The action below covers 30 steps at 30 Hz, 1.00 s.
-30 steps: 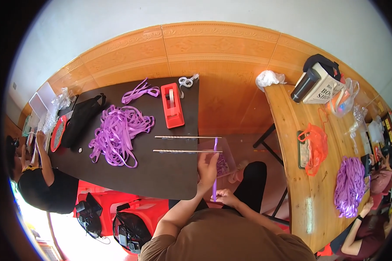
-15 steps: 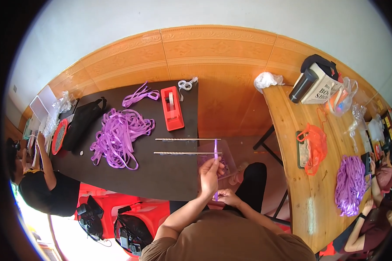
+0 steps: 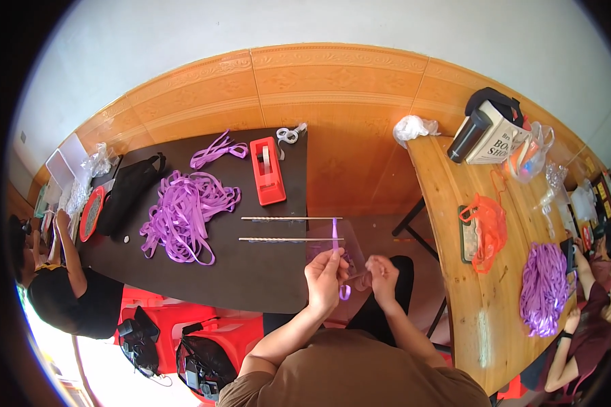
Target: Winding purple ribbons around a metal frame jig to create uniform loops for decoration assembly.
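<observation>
In my view, the left hand (image 3: 324, 279) pinches a purple ribbon (image 3: 335, 232), hiding part of it; the right hand (image 3: 383, 277) is blurred, its grip I cannot tell.

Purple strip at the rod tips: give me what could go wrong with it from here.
The purple strip sits close to the tips of the two rods, so a pull by the left hand might slide it off.
The rods jut past the edge of the dark table; a hard tug could shift them.
The strip curls below the left hand, apart from the right hand, so it may twist.
</observation>
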Each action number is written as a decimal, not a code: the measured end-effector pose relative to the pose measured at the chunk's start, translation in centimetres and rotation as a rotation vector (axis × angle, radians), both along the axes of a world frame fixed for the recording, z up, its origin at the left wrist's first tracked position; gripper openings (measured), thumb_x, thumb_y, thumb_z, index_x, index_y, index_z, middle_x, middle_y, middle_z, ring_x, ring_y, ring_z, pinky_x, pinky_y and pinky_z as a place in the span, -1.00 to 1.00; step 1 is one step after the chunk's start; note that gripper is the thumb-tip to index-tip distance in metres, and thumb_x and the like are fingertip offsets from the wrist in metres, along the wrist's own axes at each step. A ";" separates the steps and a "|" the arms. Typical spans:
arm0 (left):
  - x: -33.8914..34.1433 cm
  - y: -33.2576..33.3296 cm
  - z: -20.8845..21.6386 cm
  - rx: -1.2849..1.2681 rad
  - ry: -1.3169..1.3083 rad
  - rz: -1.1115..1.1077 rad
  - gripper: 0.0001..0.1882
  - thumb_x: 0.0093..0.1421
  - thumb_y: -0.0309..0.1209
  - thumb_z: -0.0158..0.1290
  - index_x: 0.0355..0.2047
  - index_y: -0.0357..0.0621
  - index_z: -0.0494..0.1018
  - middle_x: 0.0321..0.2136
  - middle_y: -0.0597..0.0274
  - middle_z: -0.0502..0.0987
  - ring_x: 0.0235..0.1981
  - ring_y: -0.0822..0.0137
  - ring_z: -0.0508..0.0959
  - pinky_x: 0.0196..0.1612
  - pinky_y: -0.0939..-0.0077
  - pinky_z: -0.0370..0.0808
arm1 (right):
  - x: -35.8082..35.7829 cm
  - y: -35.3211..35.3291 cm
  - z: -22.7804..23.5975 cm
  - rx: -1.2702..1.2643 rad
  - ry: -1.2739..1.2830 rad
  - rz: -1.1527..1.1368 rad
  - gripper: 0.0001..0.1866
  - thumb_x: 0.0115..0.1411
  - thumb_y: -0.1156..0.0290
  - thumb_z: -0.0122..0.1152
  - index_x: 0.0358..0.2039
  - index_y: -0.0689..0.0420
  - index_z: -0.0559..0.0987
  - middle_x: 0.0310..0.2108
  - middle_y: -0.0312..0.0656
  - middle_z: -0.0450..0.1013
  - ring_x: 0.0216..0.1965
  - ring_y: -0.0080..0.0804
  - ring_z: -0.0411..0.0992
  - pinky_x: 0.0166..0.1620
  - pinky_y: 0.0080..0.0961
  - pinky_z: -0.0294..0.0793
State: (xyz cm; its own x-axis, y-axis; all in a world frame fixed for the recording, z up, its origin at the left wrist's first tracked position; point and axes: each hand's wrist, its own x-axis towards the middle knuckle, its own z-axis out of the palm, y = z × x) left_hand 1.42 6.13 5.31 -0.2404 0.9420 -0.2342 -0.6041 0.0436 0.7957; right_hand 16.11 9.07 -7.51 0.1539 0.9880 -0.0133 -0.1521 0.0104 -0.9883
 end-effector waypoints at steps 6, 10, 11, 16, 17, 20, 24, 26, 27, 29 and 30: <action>-0.3 -0.8 0.6 0.036 0.062 -0.058 -0.82 0.27 -0.42 -0.09 -0.29 -0.26 0.46 -0.59 0.33 0.47 -0.69 0.58 0.39 -0.66 0.79 0.25 | -3.1 3.8 11.7 0.944 -0.697 0.113 -0.66 -0.17 0.56 0.30 -0.28 0.14 0.56 -0.50 -0.19 0.39 -0.48 -0.22 0.39 -0.43 -0.40 0.35; -0.8 -1.6 1.5 0.058 0.131 -0.116 -0.81 0.28 -0.42 -0.10 -0.30 -0.29 0.45 -0.59 0.30 0.47 -0.68 0.57 0.40 -0.64 0.78 0.27 | -4.3 4.6 12.9 1.104 -0.761 0.212 -0.71 -0.24 0.49 0.27 -0.38 0.13 0.57 -0.55 -0.25 0.34 -0.54 -0.31 0.37 -0.52 -0.43 0.34; -1.1 -1.7 1.9 0.062 0.134 -0.112 -0.81 0.28 -0.42 -0.10 -0.30 -0.29 0.45 -0.59 0.30 0.47 -0.68 0.57 0.40 -0.64 0.78 0.27 | -4.2 4.5 12.9 1.094 -0.759 0.248 -0.70 -0.24 0.53 0.27 -0.37 0.12 0.57 -0.52 -0.25 0.36 -0.53 -0.32 0.37 -0.51 -0.45 0.34; -2.8 -2.0 4.6 0.104 0.179 -0.250 -0.80 0.29 -0.43 -0.11 -0.26 -0.30 0.45 -0.56 0.31 0.46 -0.62 0.58 0.37 -0.55 0.76 0.29 | -4.6 4.8 13.9 0.932 -0.563 0.442 -0.84 -0.11 0.60 0.23 -0.42 0.20 0.55 -0.52 -0.21 0.39 -0.54 -0.34 0.37 -0.51 -0.51 0.34; -3.1 -1.5 5.8 0.152 0.161 -0.248 -0.80 0.28 -0.44 -0.11 -0.24 -0.30 0.46 -0.53 0.30 0.47 -0.62 0.57 0.38 -0.54 0.77 0.30 | -4.6 5.0 14.3 0.851 -0.494 0.504 -0.89 -0.06 0.60 0.20 -0.44 0.22 0.55 -0.53 -0.21 0.39 -0.54 -0.37 0.37 -0.50 -0.54 0.32; -4.1 0.0 10.3 0.508 0.221 0.079 -0.67 0.25 -0.46 -0.11 0.00 -0.36 0.32 -0.17 0.04 0.47 -0.30 0.38 0.49 -0.20 0.53 0.40 | -5.2 7.2 16.1 0.599 -0.425 0.588 -0.92 0.05 0.55 0.18 -0.52 0.30 0.53 -0.58 -0.24 0.38 -0.54 -0.56 0.32 -0.50 -0.59 0.25; -4.7 0.4 10.8 0.646 0.328 0.421 -0.68 0.23 -0.44 -0.09 -0.04 -0.35 0.34 -0.26 0.06 0.47 -0.29 0.33 0.46 -0.18 0.54 0.34 | -5.7 10.6 16.4 0.078 -0.209 0.641 -0.81 0.09 0.43 0.23 -0.60 0.25 0.56 -0.72 -0.43 0.27 -0.67 -0.76 0.14 -0.60 -0.72 0.02; -3.6 -0.9 8.6 0.546 0.360 0.138 -0.83 0.22 -0.45 -0.08 -0.29 -0.33 0.43 -0.40 0.09 0.50 -0.37 0.35 0.47 -0.29 0.55 0.35 | -6.1 12.0 15.4 0.050 -0.090 0.674 -0.80 0.09 0.40 0.23 -0.61 0.21 0.57 -0.75 -0.46 0.25 -0.69 -0.79 0.10 -0.62 -0.77 -0.04; -3.2 -1.7 7.1 0.455 0.314 -0.064 -0.85 0.22 -0.56 -0.08 -0.28 -0.36 0.46 -0.37 0.17 0.49 -0.35 0.45 0.47 -0.24 0.61 0.41 | -6.2 12.4 15.3 -0.025 -0.087 0.691 -0.80 0.09 0.38 0.24 -0.61 0.21 0.57 -0.75 -0.46 0.26 -0.69 -0.79 0.11 -0.63 -0.77 -0.03; -1.5 -2.5 3.3 0.249 0.175 -0.304 -0.83 0.25 -0.52 -0.07 -0.21 -0.35 0.45 -0.35 0.21 0.51 -0.35 0.51 0.48 -0.23 0.67 0.42 | -6.3 13.0 14.7 -0.145 -0.062 0.711 -0.80 0.08 0.35 0.25 -0.59 0.17 0.58 -0.74 -0.45 0.30 -0.70 -0.78 0.13 -0.63 -0.80 -0.01; -0.7 -2.4 0.7 0.219 0.170 -0.333 -0.82 0.25 -0.53 -0.08 -0.20 -0.35 0.44 -0.36 0.20 0.52 -0.37 0.51 0.48 -0.24 0.65 0.44 | -6.3 13.1 14.6 -0.147 -0.062 0.711 -0.80 0.08 0.35 0.25 -0.59 0.17 0.58 -0.74 -0.45 0.30 -0.70 -0.78 0.13 -0.63 -0.80 -0.01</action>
State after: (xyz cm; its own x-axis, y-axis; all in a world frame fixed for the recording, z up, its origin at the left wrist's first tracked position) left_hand 0.76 3.74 6.00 0.0674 0.9977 -0.0036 -0.4455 0.0333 0.8946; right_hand 9.78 22.20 7.09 -0.5199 0.8381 -0.1652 -0.0169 -0.2034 -0.9790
